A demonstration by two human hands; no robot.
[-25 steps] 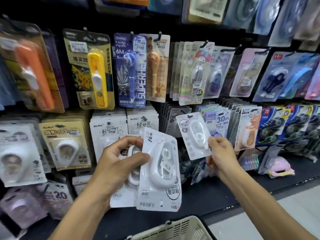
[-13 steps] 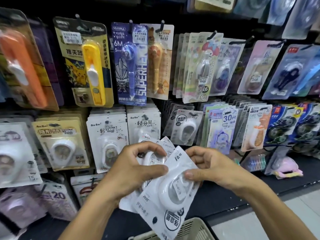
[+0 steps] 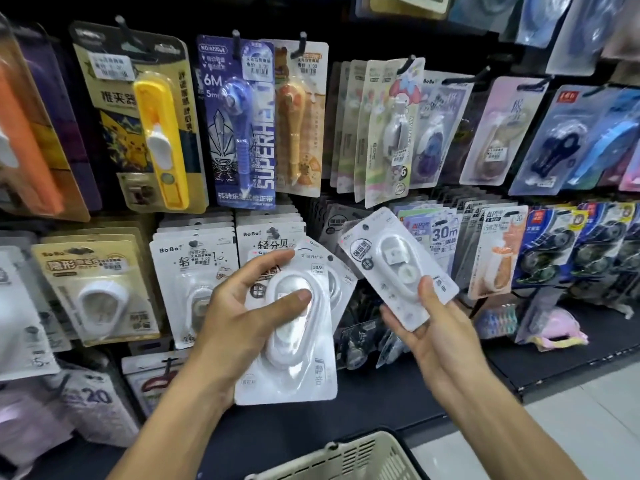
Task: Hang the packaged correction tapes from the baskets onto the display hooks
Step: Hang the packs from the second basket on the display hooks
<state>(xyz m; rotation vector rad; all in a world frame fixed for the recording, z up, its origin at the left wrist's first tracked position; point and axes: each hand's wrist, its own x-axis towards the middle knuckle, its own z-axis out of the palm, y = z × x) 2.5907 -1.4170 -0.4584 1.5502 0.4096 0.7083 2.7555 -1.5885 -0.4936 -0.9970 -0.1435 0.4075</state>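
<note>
My left hand (image 3: 242,317) grips a small stack of white packaged correction tapes (image 3: 298,358), thumb across the front blister. My right hand (image 3: 436,327) holds one white correction tape pack (image 3: 391,268) by its lower end, tilted up to the left, its hang hole pointing at the dark row of matching packs (image 3: 332,223) on a display hook behind it. A beige basket (image 3: 349,459) shows at the bottom edge below my hands.
The black display wall is crowded with hanging packs: a yellow one (image 3: 152,133), a blue "SUPERHERO" one (image 3: 242,126), white BoBo packs (image 3: 194,271), blue packs (image 3: 568,247) at right. A black shelf ledge (image 3: 519,362) and pale floor (image 3: 588,420) lie lower right.
My right hand took one pack off the stack in my left hand and lifted it up to the right toward the hooks. The left hand's stack turned more upright.
</note>
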